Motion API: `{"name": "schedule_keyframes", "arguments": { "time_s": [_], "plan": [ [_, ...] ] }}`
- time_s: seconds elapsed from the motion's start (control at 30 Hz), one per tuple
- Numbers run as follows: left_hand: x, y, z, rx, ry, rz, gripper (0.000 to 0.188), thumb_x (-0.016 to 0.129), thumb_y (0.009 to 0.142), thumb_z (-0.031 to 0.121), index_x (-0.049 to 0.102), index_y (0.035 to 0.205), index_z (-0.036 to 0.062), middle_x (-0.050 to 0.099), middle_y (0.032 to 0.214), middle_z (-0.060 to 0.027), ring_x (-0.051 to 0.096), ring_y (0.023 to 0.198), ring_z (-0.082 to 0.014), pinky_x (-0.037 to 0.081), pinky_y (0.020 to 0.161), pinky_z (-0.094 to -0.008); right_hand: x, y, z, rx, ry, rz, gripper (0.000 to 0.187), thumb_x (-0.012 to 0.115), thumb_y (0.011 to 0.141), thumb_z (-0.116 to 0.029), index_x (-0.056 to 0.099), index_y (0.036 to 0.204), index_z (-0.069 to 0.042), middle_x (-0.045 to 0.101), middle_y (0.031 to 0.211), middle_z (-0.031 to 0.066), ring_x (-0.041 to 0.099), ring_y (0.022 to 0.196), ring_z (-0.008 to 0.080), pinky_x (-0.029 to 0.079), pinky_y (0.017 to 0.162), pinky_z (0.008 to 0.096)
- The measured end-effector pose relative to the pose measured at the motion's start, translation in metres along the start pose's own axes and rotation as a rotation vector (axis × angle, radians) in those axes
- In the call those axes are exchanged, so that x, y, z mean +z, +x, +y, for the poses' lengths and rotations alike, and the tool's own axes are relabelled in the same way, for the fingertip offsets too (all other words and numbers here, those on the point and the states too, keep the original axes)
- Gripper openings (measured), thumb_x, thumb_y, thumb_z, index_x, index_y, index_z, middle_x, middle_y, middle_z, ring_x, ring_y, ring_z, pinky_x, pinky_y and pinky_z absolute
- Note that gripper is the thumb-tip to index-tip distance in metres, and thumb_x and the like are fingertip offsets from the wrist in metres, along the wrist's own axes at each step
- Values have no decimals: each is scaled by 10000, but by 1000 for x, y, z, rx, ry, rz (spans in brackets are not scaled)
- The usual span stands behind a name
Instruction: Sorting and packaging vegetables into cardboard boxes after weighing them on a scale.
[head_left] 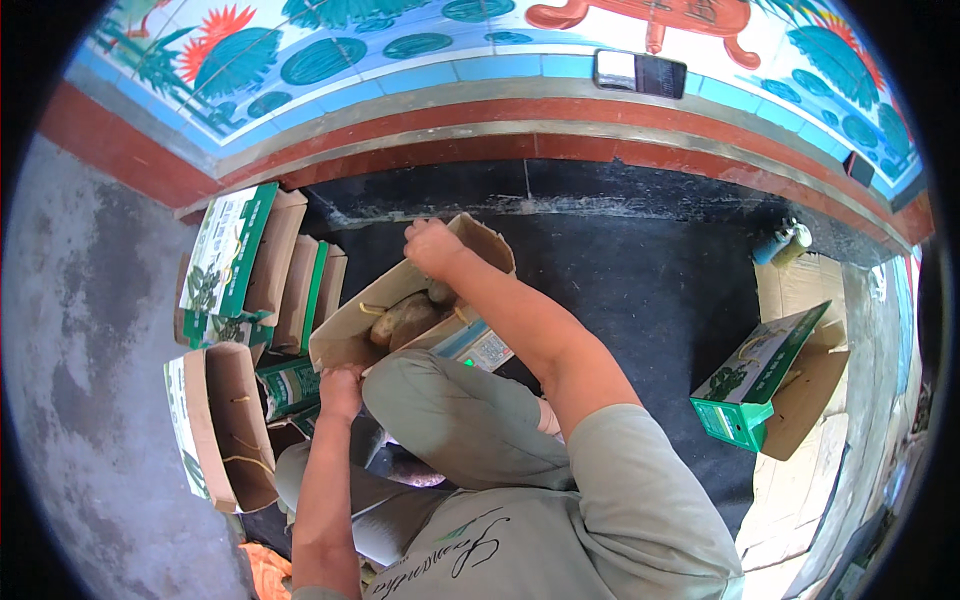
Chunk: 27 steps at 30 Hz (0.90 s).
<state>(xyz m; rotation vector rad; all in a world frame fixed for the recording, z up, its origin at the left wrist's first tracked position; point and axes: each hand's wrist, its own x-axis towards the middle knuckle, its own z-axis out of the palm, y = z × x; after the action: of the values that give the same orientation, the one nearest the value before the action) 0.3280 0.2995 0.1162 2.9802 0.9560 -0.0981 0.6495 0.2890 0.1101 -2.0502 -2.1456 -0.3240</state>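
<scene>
An open cardboard box (350, 335) stands tilted across in front of me, with several large brown tubers (408, 322) inside. Their exact kind is unclear. At the box's far wall my right hand (437, 248) is closed over the upper edge. My left hand (342, 390) is closed on its near left corner, close to my knee. A yellow cord handle (375, 309) lies against the inner wall. Beside the box's near right side, partly covered by my leg and the box, a weighing scale (488, 350) shows its keypad and a green light.
Several green-and-white cartons (235, 245) are stacked at the left, with another open carton (228, 420) nearer me. A green carton (760, 385) sits on flattened cardboard (790, 510) at the right. Bottles (785, 244) stand beyond it. A phone (640, 74) rests on the wall ledge.
</scene>
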Motion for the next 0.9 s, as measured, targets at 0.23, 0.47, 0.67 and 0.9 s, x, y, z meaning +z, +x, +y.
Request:
{"name": "schedule_keyframes", "arguments": {
  "time_s": [0.23,0.47,0.67,0.9],
  "plan": [
    [-67,34,53,79,-12,92,111,690,643,95,620,727,74,607,772,-98,593,805,-299,479,726,-414,-20,-71,65,110,34,146,82,605,724,-158,684,742,-146,626,857,33,605,864,202,483,724,355],
    [-97,117,121,535,18,123,180,713,669,152,564,699,54,580,739,-120,578,767,-327,470,696,-425,-62,-186,143,380,-32,128,108,583,750,-190,677,754,-136,610,846,46,604,877,219,488,710,364],
    [-74,191,211,857,-155,-56,146,673,745,193,612,750,61,599,741,-119,598,767,-321,482,685,-414,-89,-301,216,579,-136,-13,139,622,745,-239,678,781,-117,602,876,64,595,909,239,493,768,369],
    [-99,214,287,696,-651,-446,147,609,842,144,685,913,40,683,869,-97,661,810,-251,509,733,-325,-92,-395,251,693,-219,-265,152,551,792,-170,693,834,-134,627,927,55,603,943,237,489,799,379]
  ]
}}
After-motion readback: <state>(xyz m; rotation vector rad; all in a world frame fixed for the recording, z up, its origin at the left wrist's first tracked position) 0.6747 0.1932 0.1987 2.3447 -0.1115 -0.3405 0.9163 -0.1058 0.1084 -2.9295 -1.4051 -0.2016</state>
